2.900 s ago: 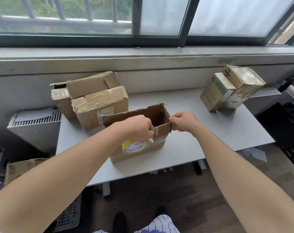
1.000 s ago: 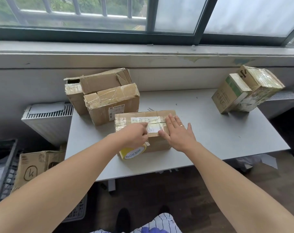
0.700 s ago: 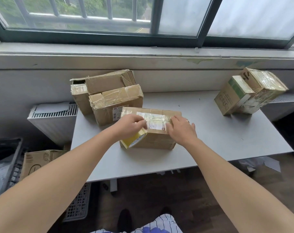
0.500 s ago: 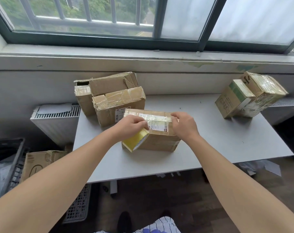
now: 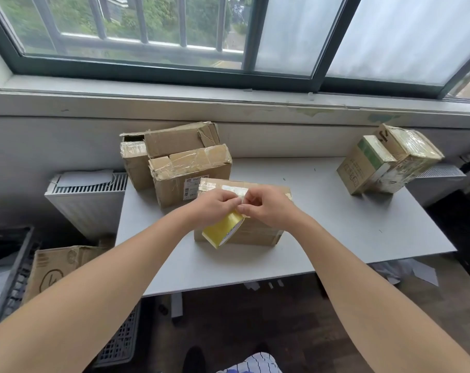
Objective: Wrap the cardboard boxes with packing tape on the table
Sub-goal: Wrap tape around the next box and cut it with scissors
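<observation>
A person's two bare arms reach forward over a table. The left hand [image 5: 215,208] has its fingers curled round a yellow roll of tape [image 5: 223,232], holding it in front of the near side of a shut cardboard box [image 5: 258,238]. Just to the right, the right hand [image 5: 269,211] meets the left one. Its thumb and forefinger are closed in a pinch at the roll's upper edge, probably on the loose end of the tape, though the end itself is too small to make out.

The box lies flat in the middle of the table, with old tape and a label on its top. It looks light and fairly stiff, but worn, so its edges may give under hard pressure. It is probably best steadied with a flat palm on top or gripped at a corner. The tape is thin and sticky and likely to fold onto itself, so it is best held by its very end and kept taut.

The table [image 5: 336,238] is plain pale grey and smooth, so the box may slide when the tape is pulled. At its back left is a pile of boxes [image 5: 188,168], crumpled and partly taped. At its back right two more boxes [image 5: 384,162] lean together, one wrapped in shiny tape.

On the floor at far left are a dark plastic crate [image 5: 10,265] and another cardboard box [image 5: 56,267], then a white radiator [image 5: 88,200] against the wall. A wide barred window [image 5: 174,36] runs above, with greenery outside.
</observation>
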`<action>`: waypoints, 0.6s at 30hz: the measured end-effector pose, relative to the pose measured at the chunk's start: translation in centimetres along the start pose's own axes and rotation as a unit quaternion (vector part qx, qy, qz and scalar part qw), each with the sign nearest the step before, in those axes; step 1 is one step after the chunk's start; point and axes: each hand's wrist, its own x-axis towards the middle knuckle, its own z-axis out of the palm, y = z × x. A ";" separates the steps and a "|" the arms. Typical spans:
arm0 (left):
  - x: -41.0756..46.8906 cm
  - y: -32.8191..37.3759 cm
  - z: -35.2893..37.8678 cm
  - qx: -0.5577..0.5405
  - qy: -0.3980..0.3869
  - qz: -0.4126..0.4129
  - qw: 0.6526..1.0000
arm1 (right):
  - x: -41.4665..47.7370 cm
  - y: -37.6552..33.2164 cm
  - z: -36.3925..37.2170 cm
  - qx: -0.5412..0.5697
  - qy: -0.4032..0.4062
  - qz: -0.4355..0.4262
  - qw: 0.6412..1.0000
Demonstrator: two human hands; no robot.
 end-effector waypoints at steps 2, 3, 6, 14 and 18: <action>-0.3 -0.2 0.0 -0.022 -0.012 0.005 1.000 | -0.1 0.0 0.1 -0.010 -0.011 0.000 1.000; -0.5 -0.3 0.0 -0.040 -0.017 0.007 0.999 | -0.1 -0.1 0.1 -0.015 -0.017 -0.002 1.000; -0.9 -0.5 -0.2 -0.063 -0.035 0.008 0.997 | -0.3 -0.4 0.0 -0.030 -0.029 -0.014 0.999; -1.1 0.8 -0.5 -0.007 -0.063 0.003 0.998 | -0.3 -1.3 -1.2 -0.061 -0.003 0.022 0.998; -0.3 2.8 -0.3 -0.001 -0.055 0.042 0.998 | -0.6 -1.8 -2.1 -0.028 0.048 0.058 0.997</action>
